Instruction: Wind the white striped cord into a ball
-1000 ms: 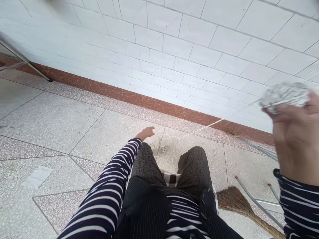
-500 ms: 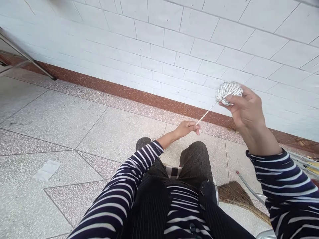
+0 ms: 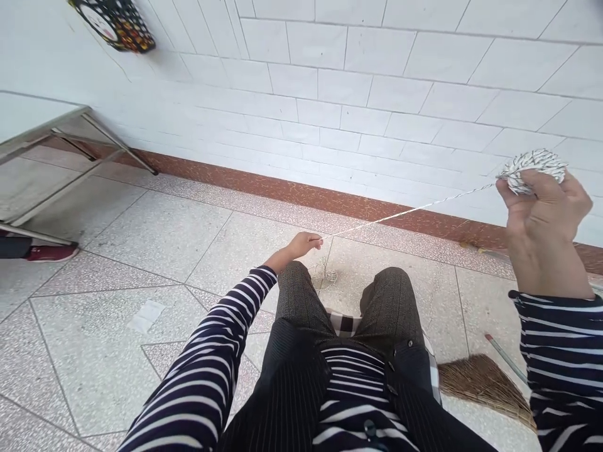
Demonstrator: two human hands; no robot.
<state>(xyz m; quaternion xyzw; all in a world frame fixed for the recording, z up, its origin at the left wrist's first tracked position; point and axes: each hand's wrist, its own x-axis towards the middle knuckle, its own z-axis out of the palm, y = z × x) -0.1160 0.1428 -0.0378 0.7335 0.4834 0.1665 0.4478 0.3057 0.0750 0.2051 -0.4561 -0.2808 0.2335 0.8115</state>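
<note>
Up at the right, my right hand (image 3: pixel 549 210) grips a wound ball of white and dark twisted cord (image 3: pixel 539 164), fingers wrapped about its lower side. A taut strand of cord (image 3: pixel 409 212) slants down from the ball to my left hand (image 3: pixel 304 245), whose thumb and fingers pinch it above my knees. On the floor below, between my knees, lies a loose coil of the same pale cord (image 3: pixel 330 275).
A metal-framed table (image 3: pixel 44 135) stands at the left, with a person's red shoe (image 3: pixel 51 252) near its leg. White paper (image 3: pixel 147 315) lies on the floor. A straw broom (image 3: pixel 485 383) rests at my right. A tiled wall (image 3: pixel 320 113) faces me.
My hands have moved farther apart, the right one with the ball going rightward and the left one leftward. The cord between them is longer. The view has shifted left, bringing in the shoe.
</note>
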